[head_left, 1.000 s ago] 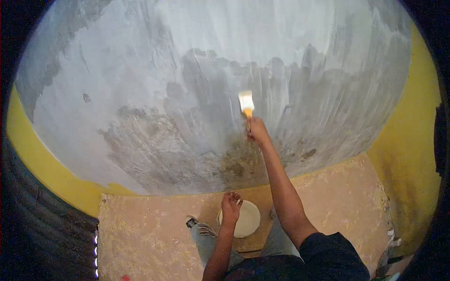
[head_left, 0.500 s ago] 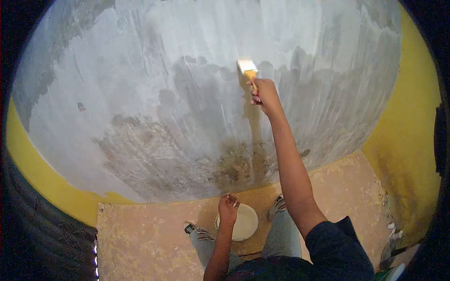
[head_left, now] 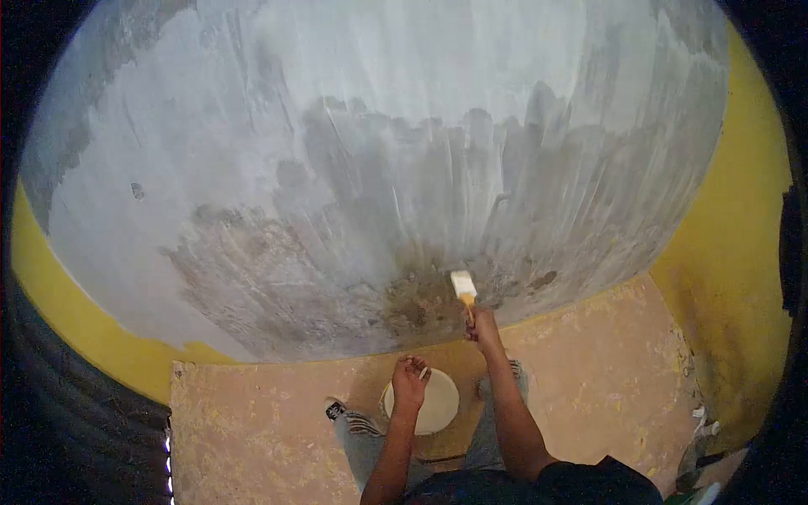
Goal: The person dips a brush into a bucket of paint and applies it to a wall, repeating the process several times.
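A paintbrush (head_left: 464, 287) with pale, paint-loaded bristles and a yellow handle rests low against the grey-painted wall (head_left: 337, 151). My right hand (head_left: 481, 326) is closed around its handle, just above the floor line. Over the left part of a round bucket (head_left: 438, 404) of off-white liquid hovers my left hand (head_left: 410, 380). Its fingers are loosely bent and slightly apart, and nothing shows in them. The bucket stands on the floor between my legs.
The wall has streaky pale coats, darker grey patches and a brown stained area (head_left: 412, 299) near its foot. A yellow side wall (head_left: 715, 219) closes off the right. The tan floor (head_left: 252, 421) is speckled. Dark corrugated material (head_left: 84, 412) lies at the left.
My right hand has brought the paintbrush down the wall, from mid-height to near the bottom. A wet streak below the earlier brush position is now less distinct. My left hand stays by the bucket.
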`<state>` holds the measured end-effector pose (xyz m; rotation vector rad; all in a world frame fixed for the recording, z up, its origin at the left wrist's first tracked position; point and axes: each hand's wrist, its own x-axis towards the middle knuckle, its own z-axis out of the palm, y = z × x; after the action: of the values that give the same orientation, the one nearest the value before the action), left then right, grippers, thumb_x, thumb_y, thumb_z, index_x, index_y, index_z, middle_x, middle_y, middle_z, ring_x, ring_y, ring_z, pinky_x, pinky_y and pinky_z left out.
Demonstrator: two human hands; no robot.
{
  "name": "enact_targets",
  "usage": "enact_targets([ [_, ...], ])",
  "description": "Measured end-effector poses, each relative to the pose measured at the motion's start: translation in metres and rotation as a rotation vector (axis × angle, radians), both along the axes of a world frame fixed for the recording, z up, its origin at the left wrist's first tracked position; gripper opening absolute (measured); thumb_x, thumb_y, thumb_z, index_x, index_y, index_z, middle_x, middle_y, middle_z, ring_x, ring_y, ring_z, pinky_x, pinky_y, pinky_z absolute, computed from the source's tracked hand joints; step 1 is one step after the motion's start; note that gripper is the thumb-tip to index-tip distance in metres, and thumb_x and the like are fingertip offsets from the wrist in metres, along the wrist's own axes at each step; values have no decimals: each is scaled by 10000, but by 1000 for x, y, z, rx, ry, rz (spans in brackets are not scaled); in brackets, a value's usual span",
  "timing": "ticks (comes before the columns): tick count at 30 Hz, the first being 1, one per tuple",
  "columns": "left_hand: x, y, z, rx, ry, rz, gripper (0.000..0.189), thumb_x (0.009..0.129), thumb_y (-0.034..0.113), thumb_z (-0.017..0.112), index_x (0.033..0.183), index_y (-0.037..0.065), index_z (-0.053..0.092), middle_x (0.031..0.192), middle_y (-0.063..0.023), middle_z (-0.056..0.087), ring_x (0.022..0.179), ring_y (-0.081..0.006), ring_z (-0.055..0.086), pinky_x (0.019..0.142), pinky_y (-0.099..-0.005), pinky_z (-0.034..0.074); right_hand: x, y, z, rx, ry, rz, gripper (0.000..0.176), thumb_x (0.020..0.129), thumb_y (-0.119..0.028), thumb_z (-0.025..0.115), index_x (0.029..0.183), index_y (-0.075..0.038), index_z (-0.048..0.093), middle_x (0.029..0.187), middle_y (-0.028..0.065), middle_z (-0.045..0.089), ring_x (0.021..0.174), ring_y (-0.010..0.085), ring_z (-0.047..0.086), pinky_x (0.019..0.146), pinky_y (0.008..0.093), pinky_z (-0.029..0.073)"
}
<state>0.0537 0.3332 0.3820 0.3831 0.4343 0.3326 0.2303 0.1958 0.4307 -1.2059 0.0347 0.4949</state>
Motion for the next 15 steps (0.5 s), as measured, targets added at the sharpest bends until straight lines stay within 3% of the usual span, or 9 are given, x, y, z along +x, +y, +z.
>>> enact_targets([
  [12,31,-44,30,-5,-100,-88,65,819,203,594,826,140,584,887,-49,623,874,-238,578,826,-431,473,-31,-36,24,-108,-17,90,249,912,-348,499,864,-114,568,555,-52,349,419,85,338,402,265,368],
  [15,36,-58,33,-11,-48,-73,86,820,225,578,803,141,567,890,-53,622,883,-246,576,818,-437,469,-35,-45,15,-167,-3,-22,241,914,-347,491,868,-121,561,548,-43,386,420,93,358,400,276,367],
])
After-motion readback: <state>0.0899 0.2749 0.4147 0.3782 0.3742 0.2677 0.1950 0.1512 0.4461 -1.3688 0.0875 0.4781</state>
